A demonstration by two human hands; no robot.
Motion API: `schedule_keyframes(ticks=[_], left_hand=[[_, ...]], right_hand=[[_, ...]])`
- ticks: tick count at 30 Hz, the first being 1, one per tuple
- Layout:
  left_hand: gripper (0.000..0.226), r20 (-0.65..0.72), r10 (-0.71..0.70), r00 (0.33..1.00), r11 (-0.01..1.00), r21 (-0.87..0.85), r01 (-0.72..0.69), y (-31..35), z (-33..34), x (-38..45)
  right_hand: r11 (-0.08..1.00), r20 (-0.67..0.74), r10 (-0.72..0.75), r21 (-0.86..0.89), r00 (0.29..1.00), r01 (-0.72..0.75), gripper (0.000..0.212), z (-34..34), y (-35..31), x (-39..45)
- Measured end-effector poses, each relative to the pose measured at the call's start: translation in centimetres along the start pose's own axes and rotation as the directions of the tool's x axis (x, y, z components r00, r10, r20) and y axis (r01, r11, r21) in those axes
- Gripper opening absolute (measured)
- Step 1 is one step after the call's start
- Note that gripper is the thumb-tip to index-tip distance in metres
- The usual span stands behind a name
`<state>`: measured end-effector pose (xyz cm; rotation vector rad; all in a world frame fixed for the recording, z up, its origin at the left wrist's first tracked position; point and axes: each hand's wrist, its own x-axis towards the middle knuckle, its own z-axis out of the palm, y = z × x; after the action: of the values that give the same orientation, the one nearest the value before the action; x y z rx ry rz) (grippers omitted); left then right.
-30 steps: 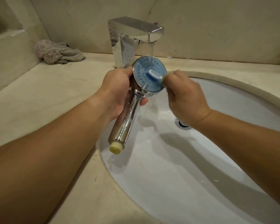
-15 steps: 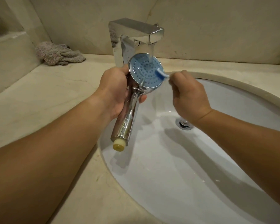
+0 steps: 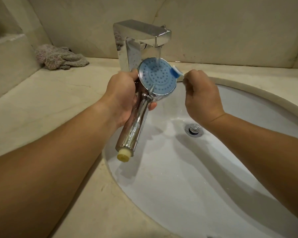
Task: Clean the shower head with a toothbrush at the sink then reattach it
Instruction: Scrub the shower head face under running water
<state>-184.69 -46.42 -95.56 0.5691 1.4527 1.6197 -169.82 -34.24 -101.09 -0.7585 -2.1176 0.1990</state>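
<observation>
Sink (image 3: pixel 248 194): white basin at right, set in the stone counter (image 3: pixel 41 109). Faucet (image 3: pixel 141 36) at the far side, water running. Shower head (image 3: pixel 156 79): held over the basin under the stream, blue face tilted up toward the viewer, handle running near-left and down. Left hand (image 3: pixel 122 97) grips its neck. Right hand (image 3: pixel 203 98) pinches the toothbrush (image 3: pixel 176 72), whose bristles sit at the face's far-right rim. Judgement: scrubbing is under way; the next stroke runs leftward across the face.

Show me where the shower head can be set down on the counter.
Bare counter lies left of the sink, in front of the crumpled cloth. A narrower strip runs behind the basin, right of the faucet. Under the spout it is crowded.
</observation>
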Motion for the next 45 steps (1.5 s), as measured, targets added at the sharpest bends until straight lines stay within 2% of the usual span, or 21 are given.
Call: schedule_keyframes(ticks=[2, 4, 6, 8, 10, 12, 16, 18, 19, 20, 21, 22, 23, 24, 28, 31, 35, 39, 41, 42, 45], left_hand=[[0.035, 0.004, 0.003, 1.000, 1.000, 0.000, -0.003, -0.2, 0.1, 0.1], [0.035, 0.001, 0.003, 1.000, 1.000, -0.008, -0.003, -0.3, 0.3, 0.0], [0.034, 0.002, -0.009, 1.000, 1.000, 0.017, 0.009, -0.4, 0.5, -0.2], [0.033, -0.007, -0.024, 1.000, 0.997, 0.072, 0.025, -0.4, 0.7, -0.5], [0.032, -0.008, -0.023, 1.000, 0.996, 0.087, 0.024, -0.4, 0.8, -0.7], [0.031, -0.010, -0.017, 1.000, 0.995, 0.098, 0.018, -0.4, 0.8, -0.8], [0.028, 0.010, 0.007, 1.000, 0.989, 0.147, -0.008, -0.6, 0.6, -0.7], [0.028, 0.028, 0.020, 0.999, 0.985, 0.168, -0.024, -0.7, 0.8, -0.6], [0.027, 0.031, 0.029, 0.999, 0.985, 0.170, -0.034, -0.7, 0.9, -0.6], [0.025, 0.037, 0.046, 0.998, 0.985, 0.167, -0.052, -0.7, 1.0, -0.6], [0.023, 0.049, 0.071, 0.996, 0.982, 0.171, -0.079, -0.8, 1.2, -0.6], [0.021, 0.068, 0.101, 0.993, 0.977, 0.181, -0.112, -0.9, 1.3, -0.6], [0.019, 0.092, 0.130, 0.987, 0.970, 0.193, -0.146, -1.0, 1.4, -0.6], [0.020, 0.114, 0.151, 0.982, 0.965, 0.200, -0.172, -1.2, 1.5, -0.7], [0.037, 0.085, 0.140, 0.986, 0.970, 0.189, -0.154, -1.1, 1.8, -1.4], [0.044, -0.009, 0.106, 0.994, 0.987, 0.120, -0.104, -0.7, 2.0, -1.8], [0.019, -0.044, 0.040, 0.998, 0.995, 0.088, -0.036, 0.1, 1.6, -1.7], [0.025, -0.057, -0.069, 0.996, 0.988, 0.137, 0.076, 0.8, 1.6, -0.9], [0.023, -0.083, -0.082, 0.993, 0.987, 0.133, 0.093, 1.3, 2.0, -0.7], [0.023, -0.093, -0.085, 0.992, 0.989, 0.115, 0.096, 1.4, 2.2, -0.7], [0.020, -0.088, -0.077, 0.993, 0.995, 0.053, 0.082, 0.9, 3.2, -0.5]], right_hand=[[0.993, 0.026, 0.115, 0.001, 0.993, -0.115, 0.008, -0.5, 0.7, 0.5], [0.968, 0.190, 0.238, -0.124, 0.952, -0.217, 0.010, -0.6, 1.9, 0.3], [0.908, 0.459, 0.378, -0.354, 0.804, -0.225, 0.007, -0.5, 3.0, -0.4], [0.844, 0.620, 0.484, -0.517, 0.618, -0.143, 0.011, -0.7, 3.7, -1.4], [0.808, 0.657, 0.524, -0.585, 0.541, -0.072, 0.009, -0.8, 3.8, -2.1], [0.784, 0.644, 0.549, -0.618, 0.533, -0.060, 0.003, -0.8, 3.8, -2.6], [0.723, 0.616, 0.604, -0.691, 0.505, -0.021, 0.012, -0.7, 3.6, -3.1], [0.760, 0.609, 0.568, -0.646, 0.555, -0.068, 0.017, -1.2, 2.2, -1.8], [0.827, 0.592, 0.526, -0.525, 0.611, -0.204, 0.024, -1.4, 1.1, -0.8], [0.860, 0.569, 0.505, -0.271, 0.649, -0.432, 0.033, -1.7, -0.5, 0.2], [0.765, 0.581, 0.496, 0.058, 0.645, -0.641, 0.040, -2.0, -2.3, 1.0], [0.578, 0.615, 0.482, 0.312, 0.624, -0.754, 0.046, -2.3, -4.2, 1.6], [0.430, 0.655, 0.460, 0.427, 0.600, -0.796, 0.050, -2.4, -5.5, 1.9], [0.348, 0.685, 0.435, 0.470, 0.584, -0.811, 0.051, -2.4, -6.3, 1.9], [0.239, 0.674, 0.444, 0.545, 0.590, -0.804, 0.040, -1.1, -6.9, 2.0], [0.180, 0.665, 0.453, 0.584, 0.594, -0.792, 0.053, -0.3, -5.8, 2.4], [0.116, 0.720, 0.321, 0.615, 0.615, -0.780, 0.050, 0.1, -5.0, 2.8], [0.023, 0.711, 0.311, 0.658, 0.631, -0.753, 0.036, 0.7, -4.9, 2.7], [0.058, 0.657, 0.372, 0.688, 0.655, -0.723, 0.033, 1.0, -5.2, 2.7], [0.126, 0.608, 0.421, 0.696, 0.674, -0.707, 0.032, 1.2, -5.5, 2.6], [0.512, 0.350, 0.568, 0.559, 0.745, -0.653, 0.041, 1.5, -6.3, 2.5]])
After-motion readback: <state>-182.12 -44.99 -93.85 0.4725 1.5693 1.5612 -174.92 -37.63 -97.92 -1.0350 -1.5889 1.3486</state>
